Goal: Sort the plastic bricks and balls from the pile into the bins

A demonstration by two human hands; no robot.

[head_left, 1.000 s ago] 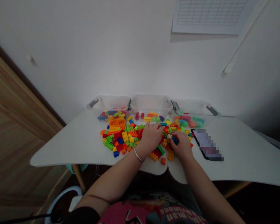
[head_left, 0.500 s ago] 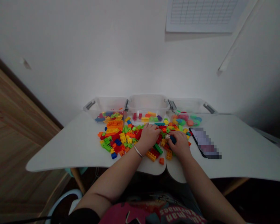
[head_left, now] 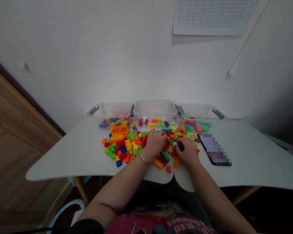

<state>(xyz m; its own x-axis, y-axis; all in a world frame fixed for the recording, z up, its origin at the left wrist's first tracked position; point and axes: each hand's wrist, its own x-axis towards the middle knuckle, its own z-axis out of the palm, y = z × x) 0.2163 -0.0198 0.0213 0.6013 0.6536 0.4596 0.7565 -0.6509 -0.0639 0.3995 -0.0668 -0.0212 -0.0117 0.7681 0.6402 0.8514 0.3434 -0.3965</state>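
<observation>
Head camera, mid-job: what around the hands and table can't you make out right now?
All in the head view:
The blue brick: the fingers of the right hand hide most of it.
The bricks beneath the left hand: hidden by that hand.
The phone's screen: blurred by pixelation.
The shirt's lettering: cut off by the bottom edge.
The gridded sheet: cut off by the top edge, too small to read.

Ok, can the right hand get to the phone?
Probably yes: the phone lies just beside the right hand on the white table, with only a few loose plastic bricks between them.
</observation>
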